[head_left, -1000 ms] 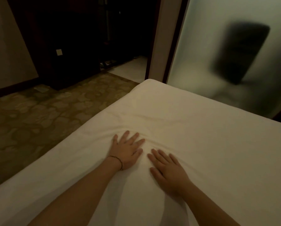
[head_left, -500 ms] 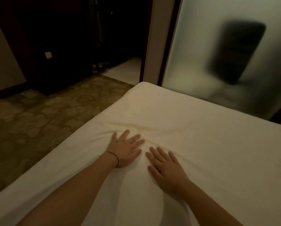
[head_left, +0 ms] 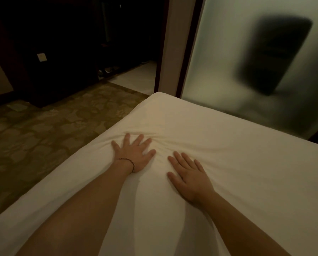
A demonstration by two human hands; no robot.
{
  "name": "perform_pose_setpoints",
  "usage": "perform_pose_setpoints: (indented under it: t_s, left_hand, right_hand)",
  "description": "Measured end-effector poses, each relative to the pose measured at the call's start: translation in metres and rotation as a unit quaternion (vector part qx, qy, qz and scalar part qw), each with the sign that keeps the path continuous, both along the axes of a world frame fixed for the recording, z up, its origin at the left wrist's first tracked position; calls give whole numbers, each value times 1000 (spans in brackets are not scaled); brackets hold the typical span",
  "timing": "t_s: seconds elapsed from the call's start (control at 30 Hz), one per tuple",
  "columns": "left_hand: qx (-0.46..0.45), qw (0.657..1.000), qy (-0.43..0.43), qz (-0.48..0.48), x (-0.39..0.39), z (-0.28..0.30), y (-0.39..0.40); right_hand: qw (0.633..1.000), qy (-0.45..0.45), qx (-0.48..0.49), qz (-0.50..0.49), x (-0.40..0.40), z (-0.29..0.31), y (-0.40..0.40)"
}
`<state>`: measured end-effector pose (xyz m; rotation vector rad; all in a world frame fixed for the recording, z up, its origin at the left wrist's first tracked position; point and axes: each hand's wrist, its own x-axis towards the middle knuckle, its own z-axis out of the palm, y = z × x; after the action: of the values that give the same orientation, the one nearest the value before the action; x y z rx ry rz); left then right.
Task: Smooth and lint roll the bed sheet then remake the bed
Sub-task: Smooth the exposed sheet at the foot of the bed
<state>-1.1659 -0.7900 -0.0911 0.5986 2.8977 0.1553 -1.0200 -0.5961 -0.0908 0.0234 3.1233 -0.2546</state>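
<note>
On the white bed sheet (head_left: pixel 228 163), toward its far left corner, both palms press flat.
Left hand (head_left: pixel 134 154) and right hand (head_left: pixel 189 178) lie with fingers straight, spread, grasping nothing; pushing inward could bunch the creases between them. Beyond the frosted glass panel (head_left: pixel 228 61), a dark shape is unreadable; no lint roller shows.

Flat hands (head_left: pixel 136 156) on bed sheet (head_left: pixel 228 172)
</note>
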Motion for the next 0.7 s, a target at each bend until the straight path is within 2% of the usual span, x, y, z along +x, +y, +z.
perform_pose_setpoints:
  t_s: [0.37, 0.57, 0.7]
  left_hand:
    - [9, 997, 7, 81, -83, -13, 10]
    - [10, 996, -4, 94, -91, -9, 11]
    - [23, 996, -39, 73, -77, 2, 1]
  right_hand:
    - [997, 5, 30, -73, -78, -8, 65]
    - [992, -12, 27, -125, -76, -7, 60]
    - [991, -34, 4, -127, -37, -7, 29]
